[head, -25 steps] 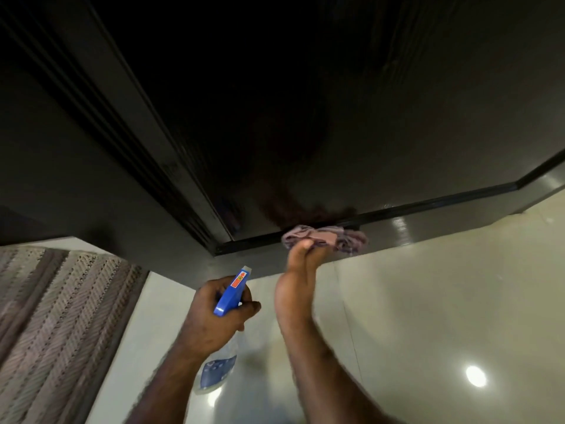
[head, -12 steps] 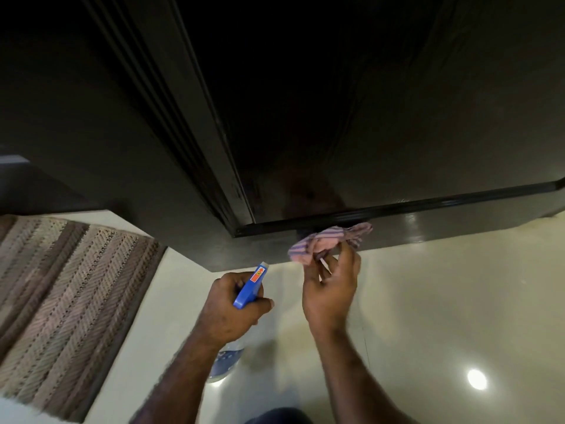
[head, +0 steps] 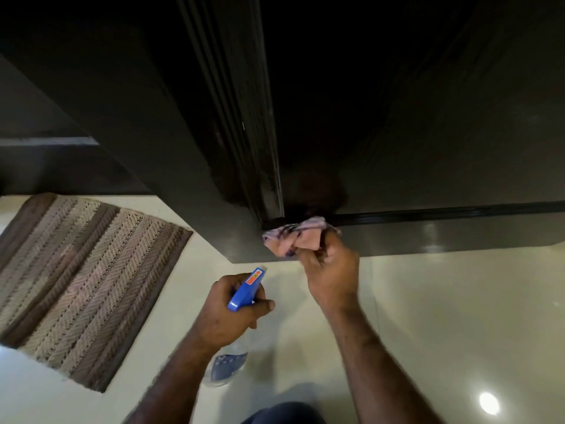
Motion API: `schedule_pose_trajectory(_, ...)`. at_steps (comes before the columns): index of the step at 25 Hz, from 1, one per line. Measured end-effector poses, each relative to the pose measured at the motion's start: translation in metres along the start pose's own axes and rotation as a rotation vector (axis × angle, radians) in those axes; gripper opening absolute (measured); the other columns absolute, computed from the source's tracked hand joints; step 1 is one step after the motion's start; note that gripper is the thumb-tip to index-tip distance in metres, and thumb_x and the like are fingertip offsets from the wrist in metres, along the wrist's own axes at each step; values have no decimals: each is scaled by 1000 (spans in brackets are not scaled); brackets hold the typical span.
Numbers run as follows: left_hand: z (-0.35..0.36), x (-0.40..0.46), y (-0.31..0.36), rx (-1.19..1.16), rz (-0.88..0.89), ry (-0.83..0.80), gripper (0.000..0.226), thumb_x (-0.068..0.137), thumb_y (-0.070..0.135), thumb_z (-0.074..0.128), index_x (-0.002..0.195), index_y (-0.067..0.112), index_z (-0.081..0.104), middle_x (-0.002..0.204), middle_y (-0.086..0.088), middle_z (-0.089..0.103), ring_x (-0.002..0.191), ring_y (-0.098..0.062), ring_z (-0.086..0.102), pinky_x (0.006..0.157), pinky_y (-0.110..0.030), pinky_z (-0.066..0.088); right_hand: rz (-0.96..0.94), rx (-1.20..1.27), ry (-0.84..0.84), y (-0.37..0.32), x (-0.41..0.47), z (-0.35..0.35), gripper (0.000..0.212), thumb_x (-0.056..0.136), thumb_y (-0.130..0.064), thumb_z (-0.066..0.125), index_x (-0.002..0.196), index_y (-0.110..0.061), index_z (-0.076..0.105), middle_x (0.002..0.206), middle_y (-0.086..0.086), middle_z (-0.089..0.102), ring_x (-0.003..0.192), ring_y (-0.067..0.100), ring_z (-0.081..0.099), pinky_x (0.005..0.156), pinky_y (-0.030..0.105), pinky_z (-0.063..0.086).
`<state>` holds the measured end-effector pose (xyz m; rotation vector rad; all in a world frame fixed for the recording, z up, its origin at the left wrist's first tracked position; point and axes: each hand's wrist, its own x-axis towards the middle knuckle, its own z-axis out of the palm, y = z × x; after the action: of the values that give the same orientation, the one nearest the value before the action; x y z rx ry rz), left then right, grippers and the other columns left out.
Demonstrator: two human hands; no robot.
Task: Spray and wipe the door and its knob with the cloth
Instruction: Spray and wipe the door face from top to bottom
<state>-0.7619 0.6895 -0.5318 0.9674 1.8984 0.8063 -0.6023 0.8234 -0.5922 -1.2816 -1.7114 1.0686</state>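
Note:
The dark brown door (head: 412, 117) fills the upper part of the head view, seen from above down to its bottom rail. My right hand (head: 331, 270) grips a bunched pink striped cloth (head: 293, 235) and holds it against the door's lower left corner, where the grooved frame moulding (head: 244, 133) meets the rail. My left hand (head: 226, 310) holds a spray bottle (head: 241, 296) with a blue trigger head and a clear body, nozzle pointing toward the door. The knob is out of view.
A brown and beige woven mat (head: 82, 270) lies on the glossy cream floor tiles (head: 458, 316) to the left. A ceiling light reflects in the tiles (head: 489, 403) at the lower right. My knee (head: 284, 414) shows at the bottom edge.
My right hand has slid the cloth leftward along the bottom rail to the door's lower corner. The view has shifted right and down. The left hand keeps the bottle in the same grip.

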Motion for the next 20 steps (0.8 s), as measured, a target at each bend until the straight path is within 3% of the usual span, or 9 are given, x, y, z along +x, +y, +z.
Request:
schedule_pose_trajectory(2,-3,-5,-4,-35,0,18,24,86,7,84,73,2,65,62,-16,65,51,-24,62,58,-30,54,-163,-125,15,23,-1,-4,30,95,-36,73,112,-11,76,101,-3,80,89,9,73,82,15,56)
schedule_pose_trajectory(4,-6,-8,-1,-42,9,25,23,87,8,84,74,3,66,63,-14,66,52,-24,64,59,-31,57,-53,-146,-37,54,-1,-8,31,89,-46,70,107,-22,76,103,-6,79,96,14,75,93,27,60)
schedule_pose_trajectory(6,-9,-10,1,-37,0,17,22,87,8,84,74,4,67,64,-9,67,54,-22,64,59,-28,58,257,-52,-95,69,1,-10,19,87,-27,79,104,-18,81,99,-3,79,103,28,77,96,38,60)
schedule_pose_trajectory(8,-9,-9,7,-40,5,12,22,87,9,84,74,6,67,64,-6,67,55,-21,64,59,-25,56,358,-60,-84,55,9,-18,25,86,-3,81,106,-17,84,91,-7,79,102,26,79,85,28,57)
schedule_pose_trajectory(11,-7,-3,9,-41,29,9,23,88,8,83,72,5,66,62,-6,66,53,-20,63,58,-24,54,121,100,7,10,18,-35,26,88,4,81,106,-15,79,86,-35,74,88,-11,72,76,8,51)
schedule_pose_trajectory(14,0,-5,11,-51,43,-3,25,88,7,83,71,4,65,59,-6,64,51,-17,61,57,-23,53,-114,62,189,18,9,-35,7,97,-9,74,104,-7,75,92,-26,77,85,-6,72,77,7,50)
schedule_pose_trajectory(15,1,-6,13,-48,44,-5,24,88,7,83,72,4,65,60,-6,65,51,-17,61,58,-24,54,-77,-39,172,31,7,-31,11,98,-15,73,106,-7,76,97,-15,79,88,2,73,81,13,52)
schedule_pose_trajectory(17,0,-8,15,-65,30,-13,23,88,8,83,73,4,66,61,-6,65,52,-18,62,58,-26,55,209,-190,-38,62,6,-19,23,97,-14,75,120,-10,78,111,5,81,105,23,76,93,25,54)
schedule_pose_trajectory(20,-4,-9,15,-60,28,14,22,88,10,84,76,4,67,64,-8,67,54,-19,63,59,-27,57,559,-230,-144,65,14,-11,25,88,-12,79,113,-9,83,106,14,81,104,36,77,84,31,55)
